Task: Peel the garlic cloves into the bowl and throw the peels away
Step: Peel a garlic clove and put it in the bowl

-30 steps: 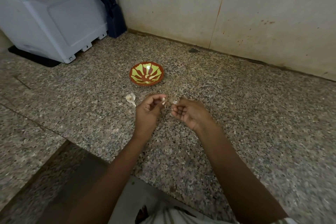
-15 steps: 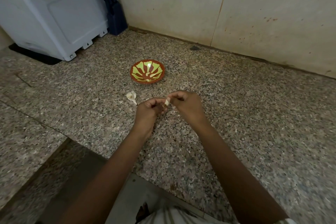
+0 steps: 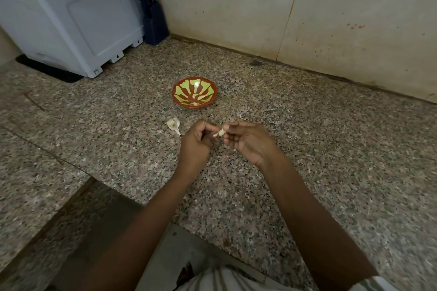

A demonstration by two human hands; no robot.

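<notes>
Ahead: open counter [image 3: 307,139] lies between you and the bowl [image 3: 194,92].
Left: garlic scrap [image 3: 173,124] sits just beside your left hand [image 3: 195,143].
Far corner: appliance [image 3: 78,23] and knife block [image 3: 155,22] stand there.

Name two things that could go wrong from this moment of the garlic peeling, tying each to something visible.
1. The garlic clove is pinched between the left hand and right hand, above the counter and short of the bowl; a slip would likely drop it on the counter.
2. Peel flakes could get lost on the speckled counter, where a pale garlic piece lies, and be left behind.
</notes>
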